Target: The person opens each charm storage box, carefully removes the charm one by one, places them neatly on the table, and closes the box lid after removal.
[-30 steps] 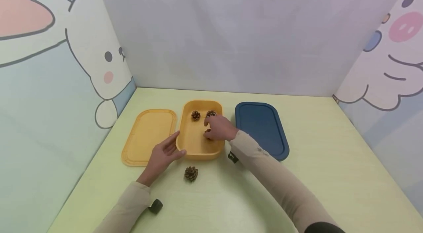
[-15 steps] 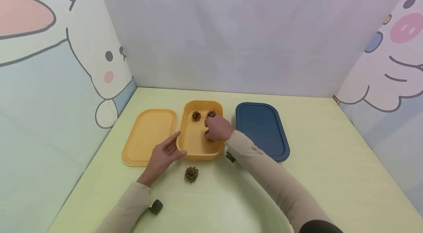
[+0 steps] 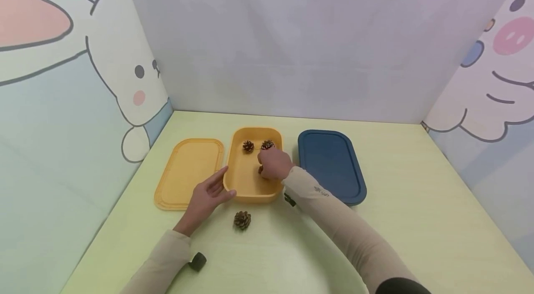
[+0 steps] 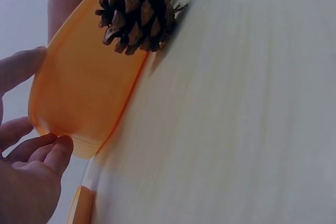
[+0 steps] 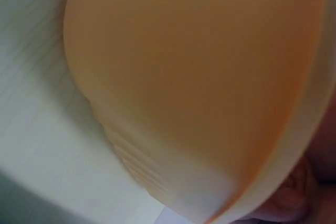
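Observation:
In the head view, the orange-yellow plastic box (image 3: 244, 178) stands on the table. My left hand (image 3: 206, 197) holds its near left corner, thumb on the near wall and fingers along the left side; the left wrist view shows the fingertips (image 4: 62, 148) against the wall. My right hand (image 3: 275, 163) reaches into the box, fingers bent around a pine cone (image 3: 261, 170) that is mostly hidden under them. Two other pine cones lie at the box's far end, a left one (image 3: 248, 146) and a right one (image 3: 267, 144). The box wall (image 5: 184, 77) fills most of the right wrist view.
One pine cone (image 3: 242, 220) lies on the table in front of the box. A flat yellow lid (image 3: 189, 173) is left of the box, and a dark blue lid-like tray (image 3: 331, 164) is to its right. Cartoon-printed side walls and a plain back wall (image 3: 292, 43) surround the table.
The right hand has shifted slightly inside the box, and its forearm has swung a little to the left. The left hand and the box stay in place.

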Available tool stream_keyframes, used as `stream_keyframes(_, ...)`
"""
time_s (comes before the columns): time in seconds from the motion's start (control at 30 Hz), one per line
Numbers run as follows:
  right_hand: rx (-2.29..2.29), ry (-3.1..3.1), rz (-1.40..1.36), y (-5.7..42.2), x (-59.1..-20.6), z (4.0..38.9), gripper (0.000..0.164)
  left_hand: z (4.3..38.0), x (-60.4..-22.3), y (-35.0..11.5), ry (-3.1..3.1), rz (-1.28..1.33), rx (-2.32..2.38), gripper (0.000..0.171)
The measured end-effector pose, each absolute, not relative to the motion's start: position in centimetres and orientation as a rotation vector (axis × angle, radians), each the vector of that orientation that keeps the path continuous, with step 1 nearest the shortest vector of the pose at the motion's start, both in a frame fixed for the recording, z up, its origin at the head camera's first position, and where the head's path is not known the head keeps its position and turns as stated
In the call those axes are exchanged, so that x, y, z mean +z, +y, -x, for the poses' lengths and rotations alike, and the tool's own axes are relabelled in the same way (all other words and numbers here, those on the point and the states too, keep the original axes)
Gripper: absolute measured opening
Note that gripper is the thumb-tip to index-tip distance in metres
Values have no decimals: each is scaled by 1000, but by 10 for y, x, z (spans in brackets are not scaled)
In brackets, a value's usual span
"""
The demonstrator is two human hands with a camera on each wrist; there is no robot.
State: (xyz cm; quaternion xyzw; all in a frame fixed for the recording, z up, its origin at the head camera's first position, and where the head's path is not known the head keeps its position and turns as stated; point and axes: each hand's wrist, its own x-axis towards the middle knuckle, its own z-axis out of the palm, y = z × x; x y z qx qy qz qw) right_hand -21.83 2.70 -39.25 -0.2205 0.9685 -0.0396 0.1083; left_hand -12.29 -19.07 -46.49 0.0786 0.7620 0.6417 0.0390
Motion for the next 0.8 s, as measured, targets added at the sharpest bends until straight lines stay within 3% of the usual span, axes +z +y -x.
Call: stream_keyframes(0.8, -248, 2894, 684, 31, -386, 210, 16, 123, -467, -191, 2345, -257, 1970, 79)
